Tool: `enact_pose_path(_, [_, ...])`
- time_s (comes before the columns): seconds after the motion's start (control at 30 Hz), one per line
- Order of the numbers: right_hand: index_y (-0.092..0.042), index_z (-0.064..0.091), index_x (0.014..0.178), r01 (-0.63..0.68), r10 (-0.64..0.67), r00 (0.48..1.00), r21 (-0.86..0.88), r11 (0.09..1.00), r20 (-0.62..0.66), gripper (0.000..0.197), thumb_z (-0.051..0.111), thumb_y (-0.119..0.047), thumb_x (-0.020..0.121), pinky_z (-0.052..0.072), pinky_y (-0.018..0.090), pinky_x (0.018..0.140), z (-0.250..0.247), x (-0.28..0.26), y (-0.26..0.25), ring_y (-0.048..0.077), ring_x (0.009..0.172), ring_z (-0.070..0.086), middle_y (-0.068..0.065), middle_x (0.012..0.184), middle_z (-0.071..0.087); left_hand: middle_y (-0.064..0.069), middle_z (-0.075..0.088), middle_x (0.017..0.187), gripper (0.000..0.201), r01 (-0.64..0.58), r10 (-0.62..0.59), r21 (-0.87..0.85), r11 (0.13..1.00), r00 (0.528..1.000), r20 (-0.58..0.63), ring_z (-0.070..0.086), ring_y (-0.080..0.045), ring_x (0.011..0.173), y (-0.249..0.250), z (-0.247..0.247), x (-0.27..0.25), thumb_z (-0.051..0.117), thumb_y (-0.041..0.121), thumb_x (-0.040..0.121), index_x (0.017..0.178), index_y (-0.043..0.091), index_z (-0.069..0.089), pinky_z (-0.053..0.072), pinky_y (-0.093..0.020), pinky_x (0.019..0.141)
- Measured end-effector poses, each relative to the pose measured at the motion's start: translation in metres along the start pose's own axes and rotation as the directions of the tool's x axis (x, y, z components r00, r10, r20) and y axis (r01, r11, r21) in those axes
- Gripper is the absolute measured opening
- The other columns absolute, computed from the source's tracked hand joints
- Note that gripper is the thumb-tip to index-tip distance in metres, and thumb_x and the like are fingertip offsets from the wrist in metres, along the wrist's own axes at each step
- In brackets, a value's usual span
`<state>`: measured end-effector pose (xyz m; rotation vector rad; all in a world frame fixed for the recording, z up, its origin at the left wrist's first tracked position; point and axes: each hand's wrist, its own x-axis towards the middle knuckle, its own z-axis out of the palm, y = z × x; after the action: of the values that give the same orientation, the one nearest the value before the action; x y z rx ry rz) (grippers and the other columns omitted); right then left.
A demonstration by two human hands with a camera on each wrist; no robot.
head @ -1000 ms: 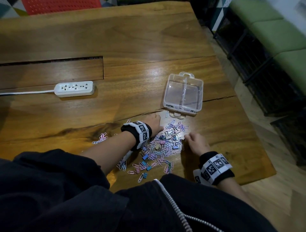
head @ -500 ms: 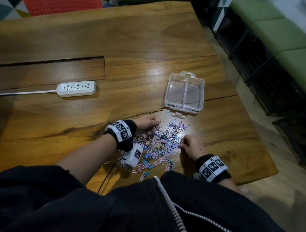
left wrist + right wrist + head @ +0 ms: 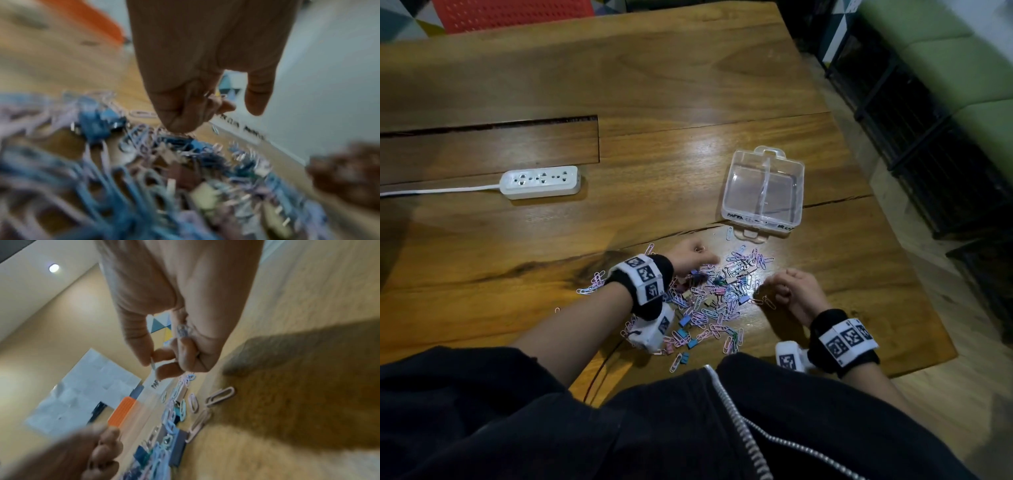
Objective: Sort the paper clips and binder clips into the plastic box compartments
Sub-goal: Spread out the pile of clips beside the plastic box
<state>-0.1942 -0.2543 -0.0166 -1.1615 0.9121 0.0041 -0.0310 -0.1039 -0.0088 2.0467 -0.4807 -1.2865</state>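
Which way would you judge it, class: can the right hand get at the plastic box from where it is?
Probably yes. The right hand sits at the pile's right edge, and the plastic box lies open just beyond it on the table. Only loose paper clips lie between them, nothing standing in the way.

We find the plastic box [image 3: 763, 192] on the surface [image 3: 654, 85], right of centre, with the pile of clips [image 3: 709, 301] just in front of it, toward the person. The left hand [image 3: 690, 257] sits at the pile's left edge, the right hand [image 3: 796, 291] at its right. The power strip [image 3: 541, 181] lies well to the left of the box.
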Motion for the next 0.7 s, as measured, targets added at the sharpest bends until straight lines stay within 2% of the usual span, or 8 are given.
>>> enact_pose_path(0.03, [-0.007, 0.045, 0.066, -0.005, 0.005, 1.000, 0.035, 0.999, 0.001, 0.022, 0.046, 0.006, 0.084, 0.033, 0.011, 0.038, -0.001, 0.000, -0.002, 0.002, 0.038, 0.039, 0.006, 0.065, 0.047, 0.005, 0.049, 0.087, 0.022, -0.048, 0.052, 0.215, 0.975, 0.999, -0.016, 0.051, -0.013, 0.075, 0.001, 0.003, 0.000, 0.065, 0.032, 0.082, 0.089, 0.018, 0.049, 0.041, -0.025, 0.063])
enact_pose_path(0.13, [-0.010, 0.049, 0.072, -0.010, 0.007, 0.999, 0.066, 0.998, 0.037, 0.021, 0.046, 0.008, 0.083, 0.040, 0.017, 0.048, -0.003, 0.002, -0.005, 0.010, 0.055, 0.047, 0.007, 0.074, 0.052, 0.000, 0.051, 0.114, 0.059, -0.110, 0.159, 0.666, 0.737, 0.987, -0.013, 0.052, -0.020, 0.107, -0.004, 0.008, 0.003, 0.070, 0.041, 0.074, 0.120, 0.014, 0.045, 0.041, -0.029, 0.083])
enact_pose_path(0.23, [-0.011, 0.057, 0.090, -0.018, 0.012, 0.994, 0.052, 0.998, 0.108, 0.025, 0.041, 0.007, 0.086, 0.038, 0.017, 0.049, -0.003, 0.004, -0.006, 0.012, 0.061, 0.040, 0.005, 0.074, 0.050, -0.006, 0.052, 0.122, 0.050, -0.137, 0.228, 0.770, 0.623, 0.974, -0.011, 0.051, -0.023, 0.110, -0.006, 0.010, 0.003, 0.063, 0.044, 0.080, 0.118, 0.016, 0.046, 0.042, -0.032, 0.087])
enact_pose_path(0.33, [-0.005, 0.054, 0.079, -0.047, 0.043, 0.996, 0.052, 0.998, 0.074, 0.023, 0.034, 0.000, 0.090, 0.034, 0.014, 0.042, -0.001, 0.007, -0.003, 0.010, 0.055, 0.037, 0.004, 0.069, 0.044, -0.010, 0.053, 0.120, 0.040, -0.159, 0.245, 0.833, 0.530, 0.969, 0.029, 0.051, -0.025, 0.111, -0.006, 0.015, 0.002, 0.053, 0.039, 0.088, 0.117, 0.012, 0.050, 0.042, -0.033, 0.088])
enact_pose_path(0.43, [-0.010, 0.048, 0.068, -0.067, 0.067, 0.998, 0.037, 0.997, 0.015, 0.024, 0.043, -0.015, 0.091, 0.030, 0.020, 0.048, 0.003, 0.010, -0.002, 0.010, 0.052, 0.035, 0.002, 0.066, 0.043, -0.012, 0.052, 0.122, 0.041, -0.174, 0.252, 0.877, 0.447, 0.966, 0.063, 0.050, -0.026, 0.113, -0.008, 0.018, 0.000, 0.045, 0.038, 0.093, 0.121, 0.008, 0.050, 0.041, -0.034, 0.093])
enact_pose_path(0.5, [-0.012, 0.047, 0.066, -0.034, 0.028, 0.999, -0.208, 0.977, -0.032, 0.025, 0.053, -0.023, 0.088, 0.034, 0.023, 0.053, 0.006, 0.013, 0.001, 0.011, 0.055, 0.039, 0.001, 0.065, 0.046, -0.012, 0.052, 0.122, 0.042, -0.160, 0.234, 0.862, 0.481, 0.971, 0.049, 0.049, -0.026, 0.113, -0.008, 0.016, -0.002, 0.042, 0.038, 0.094, 0.121, 0.007, 0.050, 0.040, -0.034, 0.094])
enact_pose_path(0.6, [-0.015, 0.048, 0.068, 0.033, -0.080, 0.995, -0.594, 0.804, -0.052, 0.024, 0.063, -0.029, 0.081, 0.048, 0.037, 0.071, 0.011, 0.016, 0.008, 0.019, 0.069, 0.053, 0.004, 0.072, 0.055, -0.014, 0.050, 0.121, 0.038, -0.133, 0.165, 0.746, 0.652, 0.986, 0.032, 0.049, -0.027, 0.110, -0.007, 0.010, -0.003, 0.039, 0.034, 0.096, 0.117, 0.004, 0.049, 0.039, -0.033, 0.090])
enact_pose_path(0.7, [-0.017, 0.051, 0.080, 0.028, -0.108, 0.993, -0.776, 0.631, -0.053, 0.026, 0.071, -0.031, 0.073, 0.048, 0.036, 0.079, 0.016, 0.016, 0.012, 0.018, 0.080, 0.054, -0.001, 0.081, 0.056, -0.009, 0.052, 0.098, 0.020, -0.104, 0.090, 0.480, 0.871, 0.995, 0.052, 0.051, -0.023, 0.088, -0.007, 0.004, -0.005, 0.035, 0.027, 0.098, 0.102, 0.009, 0.044, 0.042, -0.024, 0.069])
